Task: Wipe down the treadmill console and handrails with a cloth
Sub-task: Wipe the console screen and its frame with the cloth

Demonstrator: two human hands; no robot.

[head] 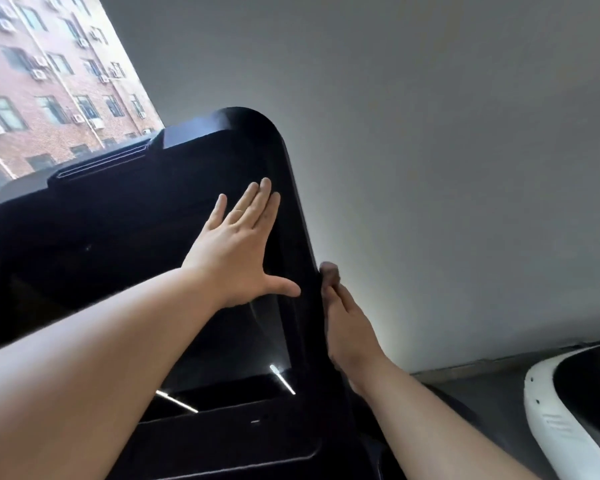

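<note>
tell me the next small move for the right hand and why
Probably slide the right hand up the right edge of the console toward the rounded top corner. It sits midway up that edge, while the left hand lies flat on the screen, steadying it. No cloth is visible; it may be hidden behind the edge.

Ahead of me and to my right stands a plain grey wall (430, 133). At my upper left, a window (49, 81) admits daylight and shows a brick building (21, 147) with wall-mounted air-conditioning units. Grey floor (482, 386) lies lower right, carrying a white machine housing (548, 420).
</note>
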